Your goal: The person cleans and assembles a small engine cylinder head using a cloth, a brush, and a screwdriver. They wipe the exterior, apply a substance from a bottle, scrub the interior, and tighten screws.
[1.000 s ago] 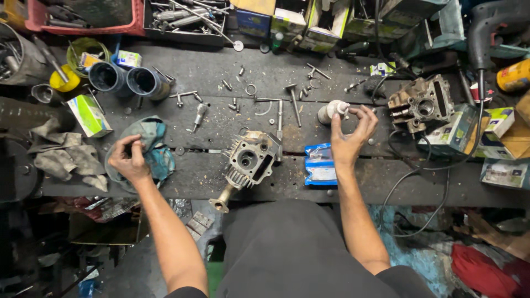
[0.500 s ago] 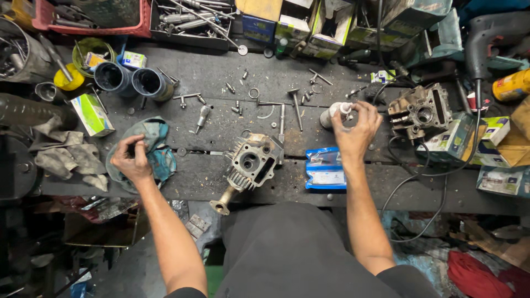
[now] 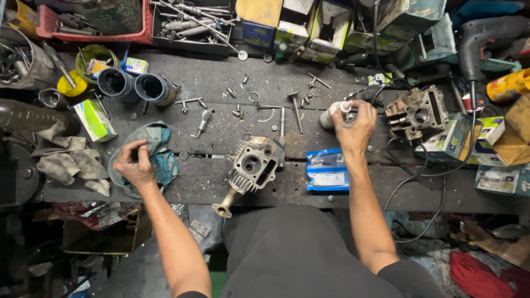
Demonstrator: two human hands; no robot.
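Seen from above: a dark, cluttered bench (image 3: 210,77) with both bare hands at work.

Left hand (image 3: 134,164) on the near left, lying on a teal rag (image 3: 165,157); fingers curled and pressed together into the cloth, thumb against them, as if pinching a fold. Not possible to tell whether something small is inside the fold.

Right hand (image 3: 356,124) further away and to the right, closed over the top of a small white container (image 3: 329,117) that lies or leans on the bench; fingertips gathered around its cap end, pinching it. Just right of this hand, a second engine part, a grey cylinder head (image 3: 418,114).

Between the two hands, near the bench edge, a finned cylinder head (image 3: 255,163) with its pipe stub hanging over the edge, touched by neither hand. Just beside it on the right, a blue packet (image 3: 328,170). Beyond it, loose valves and bolts (image 3: 295,110).

Judged from this: step in hand seems to be taking hold of the white container while holding the rag ready. For any lift from here, a firm grip on the cap end and care with the loose bolts close by.
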